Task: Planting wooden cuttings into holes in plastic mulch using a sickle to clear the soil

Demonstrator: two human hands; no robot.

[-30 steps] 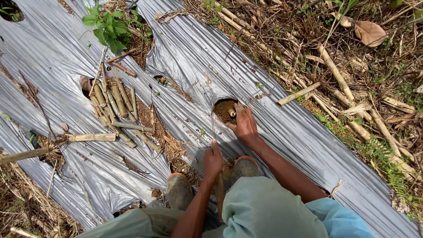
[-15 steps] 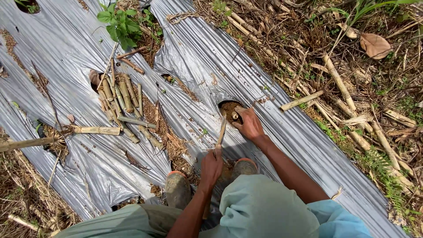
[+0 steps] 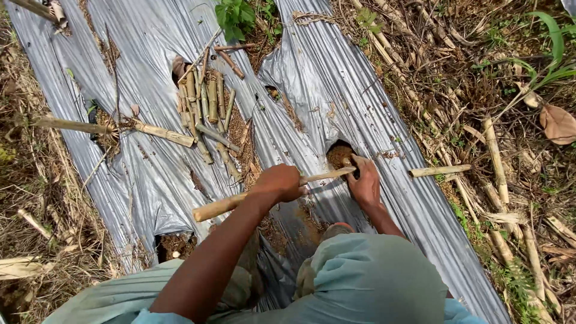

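Stick [image 3: 273,193] tip hidden under right hand [image 3: 365,183]

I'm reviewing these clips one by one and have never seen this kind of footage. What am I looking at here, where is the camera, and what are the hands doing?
There is no machine: a person works with two bare hands, and the one camera sits on their head, looking down, so you see their arms and knees from above.

The ground is covered by silver plastic sheeting laid in strips, with round holes cut in it that show soil. Dry stalks and weeds lie to the right of it.

The left hand grips a long stick near its middle. The stick's far end points into a hole in the sheet. The right hand rests at the edge of that hole, its fingers by the stick's tip.

Further up the sheet lies a pile of cut stem pieces, and a green plant grows at the top.
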